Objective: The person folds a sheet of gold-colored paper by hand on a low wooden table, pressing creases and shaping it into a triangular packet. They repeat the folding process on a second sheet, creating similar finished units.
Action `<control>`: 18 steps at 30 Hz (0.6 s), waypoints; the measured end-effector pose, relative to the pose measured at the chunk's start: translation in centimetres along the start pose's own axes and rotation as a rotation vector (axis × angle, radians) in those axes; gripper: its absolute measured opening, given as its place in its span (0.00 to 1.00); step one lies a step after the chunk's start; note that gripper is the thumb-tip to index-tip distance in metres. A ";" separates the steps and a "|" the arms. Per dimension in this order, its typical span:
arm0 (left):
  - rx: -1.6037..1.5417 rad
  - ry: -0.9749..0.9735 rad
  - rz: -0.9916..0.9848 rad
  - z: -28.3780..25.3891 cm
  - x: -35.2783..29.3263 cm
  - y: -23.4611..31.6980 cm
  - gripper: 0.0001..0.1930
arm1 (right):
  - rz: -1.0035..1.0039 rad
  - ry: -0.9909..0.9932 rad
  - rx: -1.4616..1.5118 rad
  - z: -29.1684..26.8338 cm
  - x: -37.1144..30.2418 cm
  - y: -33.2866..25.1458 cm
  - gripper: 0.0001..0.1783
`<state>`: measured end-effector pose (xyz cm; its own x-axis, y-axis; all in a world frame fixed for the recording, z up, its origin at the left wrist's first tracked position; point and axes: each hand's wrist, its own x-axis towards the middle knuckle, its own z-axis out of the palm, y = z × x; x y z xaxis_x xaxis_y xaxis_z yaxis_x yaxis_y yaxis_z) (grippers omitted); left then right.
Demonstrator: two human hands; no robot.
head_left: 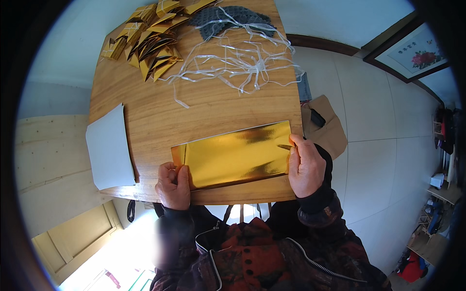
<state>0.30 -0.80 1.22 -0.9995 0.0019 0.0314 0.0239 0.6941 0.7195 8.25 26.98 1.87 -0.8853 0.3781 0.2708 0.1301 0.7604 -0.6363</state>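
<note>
gold foil sheet [233,157], gripped at both ends at the near side of the table; hours are read from the sheet's middle, twelve pointing away from me. my left hand [174,190], at eight o'clock, is clamped on the sheet's left end near its near corner, thumb over the foil and fingers curled at the edge. my right hand [308,169], at three o'clock, pinches the right edge between thumb and fingers; beside that thumb a dark, pointed mark shows on the foil, and i cannot tell whether it is a reflection or a fold. the right end sits a little farther from me than the left. a dark line sets off a narrow strip at the left end.

outward, on the wooden table [145,106]: at nine o'clock, a stack of pale grey sheets [110,150] lies by the left edge, well apart from the foil. at twelve, white ribbons [259,64] spread in a tangle, some crossing a grey-blue cloth [250,17] farther off. at eleven, folded gold pieces [150,39] are heaped near the far left edge. off the table, between two and three, lies brown paper [332,131]; at two, farther out, a framed picture [412,58] bears a red flower.
</note>
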 end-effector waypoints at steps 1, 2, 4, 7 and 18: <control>0.001 -0.001 -0.001 0.0 0.0 0.0 0.11 | -0.002 0.000 -0.001 0.0 0.0 0.0 0.15; 0.002 -0.003 -0.001 0.0 0.0 0.0 0.11 | -0.004 0.000 -0.002 0.0 0.1 -0.1 0.15; 0.007 -0.007 -0.004 0.0 0.0 0.0 0.11 | 0.017 0.000 0.012 0.0 0.1 -0.2 0.15; 0.007 -0.009 -0.007 -0.1 0.0 0.1 0.11 | 0.064 -0.004 0.037 -0.1 0.0 -0.4 0.14; -0.010 -0.009 -0.001 0.0 0.0 0.0 0.11 | 0.005 -0.010 -0.050 0.1 0.0 0.0 0.16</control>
<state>0.33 -0.78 1.22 -0.9997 0.0075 0.0240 0.0226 0.6868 0.7265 8.20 26.87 1.79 -0.8889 0.3771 0.2602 0.1566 0.7837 -0.6010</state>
